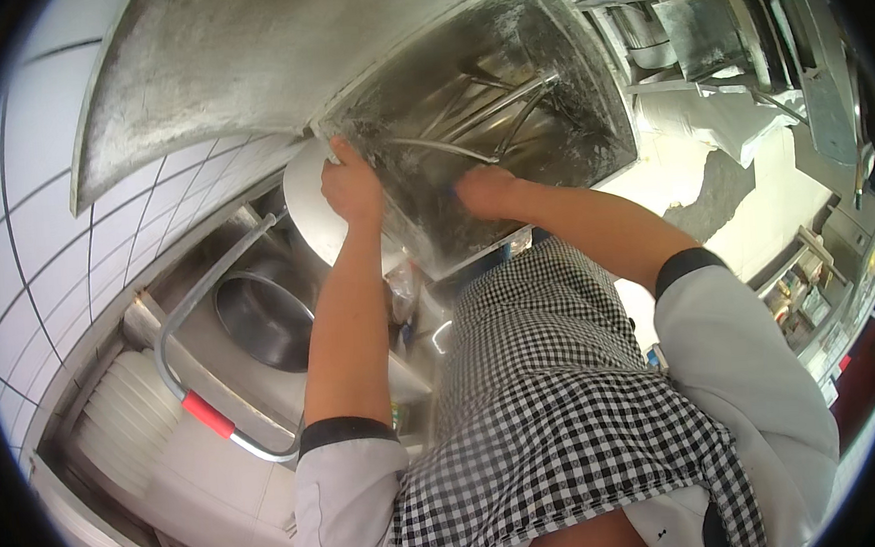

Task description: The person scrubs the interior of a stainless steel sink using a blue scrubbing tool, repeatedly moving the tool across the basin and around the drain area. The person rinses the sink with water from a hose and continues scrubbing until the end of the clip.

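Note:
Before me is the metal tub [434, 221] of a dough mixer, its inner walls streaked with pale residue. Steel mixing bars [502, 108] cross the inside. My left hand [353, 185] grips the tub's left edge, with the thumb on top. Reaching inside near the front wall, my right hand [486, 191] is closed, and a bit of something blue [451, 191] shows at its fingers; most of that thing is hidden. The raised metal lid [207, 62] stands behind the tub. A white rounded panel [305, 199] is just left of my left hand.
At left, a sink with a metal pot [264, 322] sits below a bent faucet pipe [178, 327] with a red sleeve [207, 414]. Stacked white plates [127, 416] stand beside it. White tiles [45, 245] line the wall. Metal equipment [701, 32] stands at upper right.

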